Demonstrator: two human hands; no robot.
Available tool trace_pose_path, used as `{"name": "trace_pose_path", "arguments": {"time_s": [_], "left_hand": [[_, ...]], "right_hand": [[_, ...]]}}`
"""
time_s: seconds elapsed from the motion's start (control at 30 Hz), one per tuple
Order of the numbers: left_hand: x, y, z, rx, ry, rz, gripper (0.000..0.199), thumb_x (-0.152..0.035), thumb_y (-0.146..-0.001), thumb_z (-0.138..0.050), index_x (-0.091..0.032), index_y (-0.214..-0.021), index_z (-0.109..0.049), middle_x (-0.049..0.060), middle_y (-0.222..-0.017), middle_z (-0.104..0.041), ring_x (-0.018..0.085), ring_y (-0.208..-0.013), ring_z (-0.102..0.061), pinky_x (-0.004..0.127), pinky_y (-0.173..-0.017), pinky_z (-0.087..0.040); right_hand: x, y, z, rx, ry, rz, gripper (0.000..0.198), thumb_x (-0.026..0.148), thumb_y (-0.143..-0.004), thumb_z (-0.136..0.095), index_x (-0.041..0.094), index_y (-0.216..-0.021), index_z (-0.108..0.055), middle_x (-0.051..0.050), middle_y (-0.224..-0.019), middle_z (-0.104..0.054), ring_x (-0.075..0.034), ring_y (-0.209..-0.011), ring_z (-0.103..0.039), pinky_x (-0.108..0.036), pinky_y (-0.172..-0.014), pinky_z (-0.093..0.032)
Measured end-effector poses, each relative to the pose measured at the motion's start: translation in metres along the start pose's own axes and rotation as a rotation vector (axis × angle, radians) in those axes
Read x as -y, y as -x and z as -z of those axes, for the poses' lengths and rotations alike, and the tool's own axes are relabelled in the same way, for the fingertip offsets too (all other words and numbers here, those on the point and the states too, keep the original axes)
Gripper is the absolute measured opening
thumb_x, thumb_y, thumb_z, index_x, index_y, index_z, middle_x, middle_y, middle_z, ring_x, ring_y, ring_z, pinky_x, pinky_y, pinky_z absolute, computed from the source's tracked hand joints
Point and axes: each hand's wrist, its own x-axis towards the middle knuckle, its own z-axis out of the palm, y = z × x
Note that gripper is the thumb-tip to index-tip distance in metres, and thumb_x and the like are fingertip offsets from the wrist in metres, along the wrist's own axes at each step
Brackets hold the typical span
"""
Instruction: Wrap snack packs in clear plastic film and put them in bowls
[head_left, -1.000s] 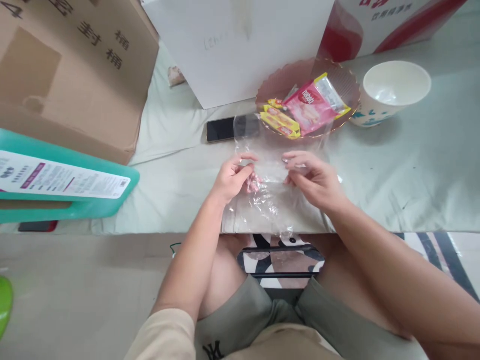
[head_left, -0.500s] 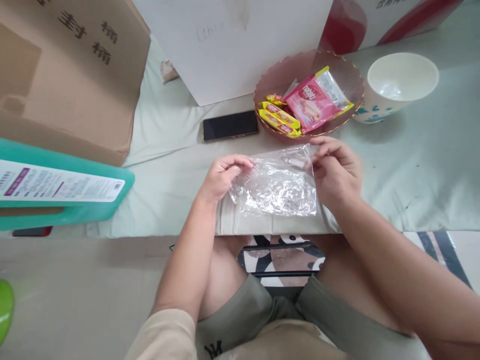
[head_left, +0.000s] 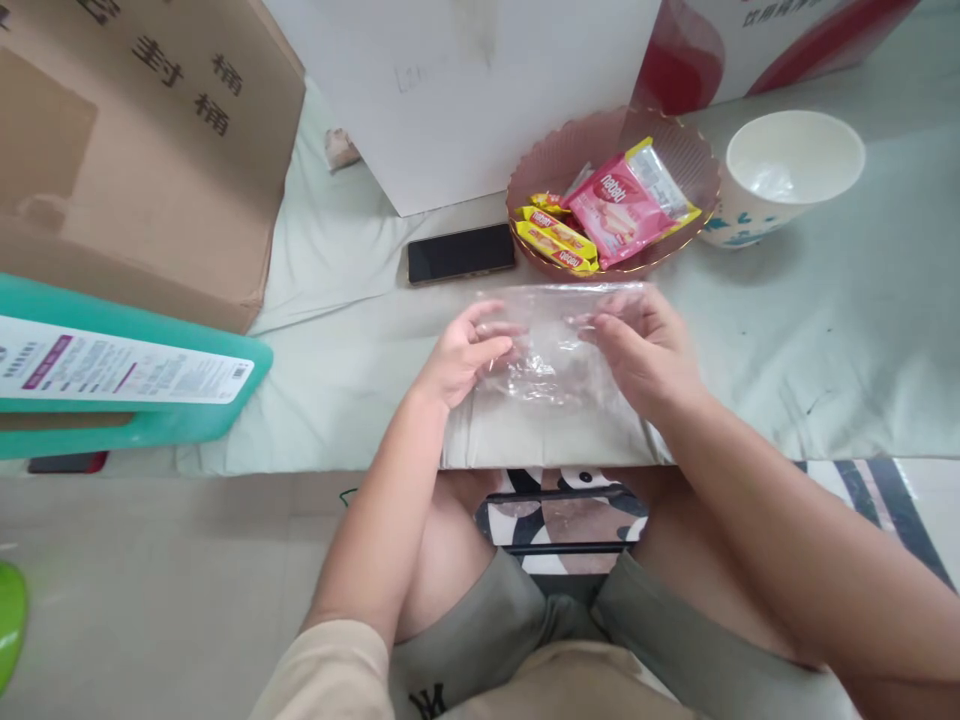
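A clear plastic bag (head_left: 551,370) is held up between my hands, just above the near edge of the cloth-covered table. My left hand (head_left: 472,350) grips its left side, thumb against the bag and fingers behind the film. On the right side, my right hand (head_left: 649,350) pinches the bag with its thumb, and the fingertips show blurrily through the plastic. Just beyond the bag stands a pink scalloped bowl (head_left: 559,155) holding a pink wafer packet (head_left: 619,205) and several yellow packets (head_left: 556,240).
A black phone (head_left: 461,254) lies left of the bowl. To the bowl's right stands a white paper cup (head_left: 784,205). A white box (head_left: 480,110) rises behind. On the left are a cardboard box (head_left: 150,170) and a teal container (head_left: 240,380).
My right hand has shifted left and turned, its fingers now behind the film. The bag has gone from crinkled to smoother, with its top edge stretched wider.
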Motion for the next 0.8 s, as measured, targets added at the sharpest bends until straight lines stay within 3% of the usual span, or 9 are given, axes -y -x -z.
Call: {"name": "trace_pose_path", "arguments": {"time_s": [0.1,0.2,0.3,0.37,0.5,0.63,0.7,0.8], "left_hand": [[-0.002,-0.001,0.001,-0.049,0.001,0.019,0.037,-0.020,-0.065,-0.079,-0.018,-0.098,-0.063,0.004,-0.088,-0.076,0.016,-0.079,-0.074,0.027,-0.072,-0.059],[-0.007,-0.001,0.004,-0.076,0.062,-0.050,0.043,-0.025,-0.066,-0.081,-0.019,-0.105,-0.064,0.003,-0.091,-0.078,0.015,-0.080,-0.075,0.025,-0.071,-0.058],[-0.008,0.000,0.003,-0.011,0.037,0.015,0.050,-0.031,-0.064,-0.086,-0.019,-0.107,-0.064,0.004,-0.089,-0.078,0.016,-0.078,-0.075,0.025,-0.069,-0.059],[-0.006,0.001,0.002,-0.004,-0.025,0.047,0.047,-0.031,-0.063,-0.087,-0.017,-0.101,-0.064,0.003,-0.081,-0.076,0.015,-0.070,-0.073,0.024,-0.064,-0.058],[-0.006,0.001,0.003,-0.079,-0.072,-0.019,0.036,-0.032,-0.068,-0.082,-0.019,-0.092,-0.059,0.000,-0.075,-0.074,0.014,-0.064,-0.072,0.022,-0.058,-0.057],[-0.012,0.005,0.008,-0.044,-0.136,0.077,0.037,-0.034,-0.072,-0.077,-0.022,-0.101,-0.058,-0.003,-0.064,-0.070,0.013,-0.046,-0.065,0.017,-0.039,-0.042],[-0.015,0.008,0.009,-0.043,-0.082,0.050,0.035,-0.033,-0.071,-0.076,-0.022,-0.101,-0.059,-0.005,-0.058,-0.066,0.012,-0.041,-0.060,0.016,-0.036,-0.038],[-0.018,0.009,0.009,-0.047,0.052,-0.032,0.025,-0.030,-0.068,-0.076,-0.021,-0.087,-0.061,-0.006,-0.055,-0.061,0.010,-0.040,-0.056,0.018,-0.039,-0.043]], "right_hand": [[0.001,0.000,0.001,0.075,-0.074,-0.119,0.034,0.044,-0.079,-0.070,0.029,-0.101,-0.049,-0.002,-0.104,-0.068,-0.019,-0.092,-0.068,-0.033,-0.074,-0.056],[0.007,0.001,0.003,0.201,0.028,-0.264,0.032,0.043,-0.077,-0.074,0.025,-0.095,-0.056,-0.001,-0.086,-0.069,-0.016,-0.069,-0.064,-0.029,-0.060,-0.051],[0.011,0.002,0.004,0.175,0.077,-0.231,0.025,0.042,-0.079,-0.071,0.023,-0.082,-0.055,0.000,-0.077,-0.065,-0.014,-0.063,-0.060,-0.028,-0.058,-0.049],[0.012,0.003,0.004,0.149,0.028,-0.226,0.023,0.040,-0.079,-0.070,0.024,-0.086,-0.055,0.001,-0.076,-0.066,-0.015,-0.065,-0.062,-0.028,-0.058,-0.050],[0.009,0.003,0.004,0.186,0.043,-0.350,0.025,0.036,-0.079,-0.070,0.023,-0.099,-0.063,0.005,-0.062,-0.059,-0.013,-0.050,-0.056,-0.027,-0.048,-0.045],[0.008,0.003,0.005,0.150,-0.061,-0.317,0.023,0.035,-0.080,-0.070,0.023,-0.097,-0.065,0.007,-0.057,-0.053,-0.011,-0.045,-0.049,-0.024,-0.044,-0.038],[0.007,0.003,0.005,0.124,-0.146,-0.277,0.021,0.036,-0.080,-0.070,0.024,-0.096,-0.065,0.008,-0.054,-0.049,-0.010,-0.045,-0.046,-0.023,-0.044,-0.034],[0.006,0.002,0.004,0.094,-0.237,-0.245,0.011,0.033,-0.079,-0.068,0.025,-0.086,-0.065,0.007,-0.058,-0.049,-0.010,-0.047,-0.044,-0.024,-0.046,-0.034]]}}
